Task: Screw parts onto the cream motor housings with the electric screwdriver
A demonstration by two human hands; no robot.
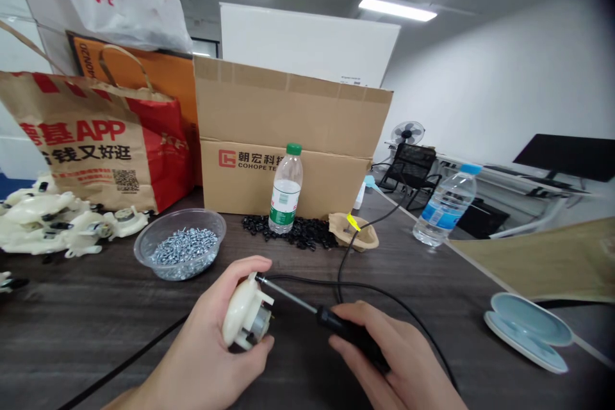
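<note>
My left hand (218,339) is closed around a cream plastic housing (241,307), with a small silver motor (261,325) set in its right side. In my right hand (384,349) is a screwdriver with a black handle (343,328) and a thin metal shaft (291,296). Its tip meets a small black part (260,277) at the housing's upper edge, near my left fingertips. Whether a screw sits at the tip is too small to tell. A clear plastic bowl (144,250) of silver screws (187,246) stands beyond my left hand.
Similar cream housings (48,221) are piled at the left. Small black parts (307,234) lie around a green-capped bottle (287,195), before a cardboard box (288,122). A black cable (384,298) crosses the table. A blue-capped bottle (444,208) and an open case (528,333) are right.
</note>
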